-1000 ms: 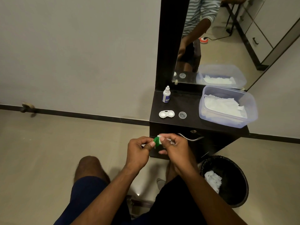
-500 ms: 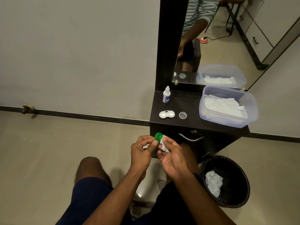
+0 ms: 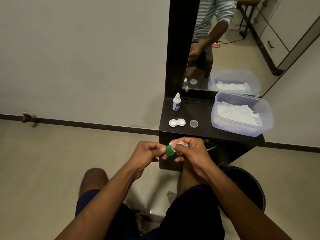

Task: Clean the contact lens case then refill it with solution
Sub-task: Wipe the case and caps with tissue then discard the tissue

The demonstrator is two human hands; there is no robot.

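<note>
My left hand pinches a small green cap in front of the dark cabinet. My right hand holds a crumpled white tissue pressed against the cap. The white contact lens case lies open on the dark cabinet top, with a clear round cap just right of it. A small white solution bottle with a blue label stands upright behind the case, near the mirror frame.
A clear plastic tub of white tissues sits on the cabinet's right side. A mirror rises behind it. A black bin stands on the floor at right, partly hidden by my right arm. My knees are below.
The green cap has turned in my left hand's pinch. My right hand has closed back over the tissue and pressed it against the cap. Both hands stay in front of the cabinet.
</note>
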